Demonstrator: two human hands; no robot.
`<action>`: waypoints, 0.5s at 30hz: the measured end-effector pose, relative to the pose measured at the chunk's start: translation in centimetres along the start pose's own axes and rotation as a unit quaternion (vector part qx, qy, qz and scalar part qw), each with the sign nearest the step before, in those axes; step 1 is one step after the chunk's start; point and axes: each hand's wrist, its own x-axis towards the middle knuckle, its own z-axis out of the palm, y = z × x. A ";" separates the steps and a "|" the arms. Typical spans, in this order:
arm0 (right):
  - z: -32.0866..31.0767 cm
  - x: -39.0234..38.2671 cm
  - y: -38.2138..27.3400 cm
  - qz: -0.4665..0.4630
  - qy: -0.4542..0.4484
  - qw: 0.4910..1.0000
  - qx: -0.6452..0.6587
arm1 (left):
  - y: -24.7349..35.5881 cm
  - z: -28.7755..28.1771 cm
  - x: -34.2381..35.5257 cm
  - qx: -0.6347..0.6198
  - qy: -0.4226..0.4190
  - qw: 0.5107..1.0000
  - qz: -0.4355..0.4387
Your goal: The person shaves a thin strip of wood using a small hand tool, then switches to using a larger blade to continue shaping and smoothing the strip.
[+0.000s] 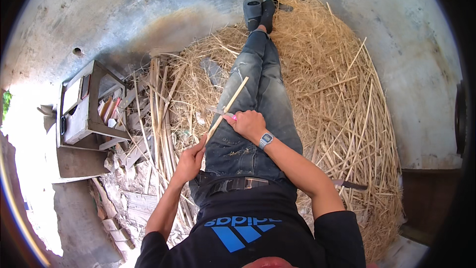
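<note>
A pale, narrow strip of wood or bamboo (240,90) slants over my thighs, its far end pointing up and to the right. My left hand (190,161) is closed round its near end. In my right hand (249,125) is a small knife (215,110) with a pinkish handle, mostly hidden by my fingers. The blade lies across the strip about midway along it, pointing left. My right thumb is close to the strip; whether it touches cannot be told.
My outstretched legs in jeans (258,64) lie over heaped shavings (310,34). Many split strips (364,134) lie at right, beside a larger dark blade (353,184). Long strips (161,104) and a wooden cabinet (79,114) are at left. Grey walls (391,30) stand around.
</note>
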 end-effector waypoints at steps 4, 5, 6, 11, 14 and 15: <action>0.2 0.2 0.3 0.013 0.009 1.000 -0.001 | -0.1 -1.0 -3.1 -0.037 0.007 0.999 -0.015; 0.3 0.3 0.3 0.012 0.008 1.000 0.002 | 0.7 -1.8 -3.9 -0.020 0.005 0.999 -0.035; 0.2 0.5 0.4 0.017 0.001 1.000 0.000 | 1.0 -2.3 -4.6 -0.003 0.002 0.999 -0.055; 0.1 0.7 0.7 0.053 -0.032 0.998 0.009 | 1.0 -4.4 -8.5 0.006 0.024 0.999 -0.040; 0.4 0.8 1.2 0.059 -0.033 0.998 0.014 | 1.5 -6.0 -10.7 0.013 0.030 0.999 -0.041; 0.5 0.8 1.1 0.059 -0.033 0.998 0.013 | 1.5 -6.6 -11.5 0.020 0.042 0.998 -0.034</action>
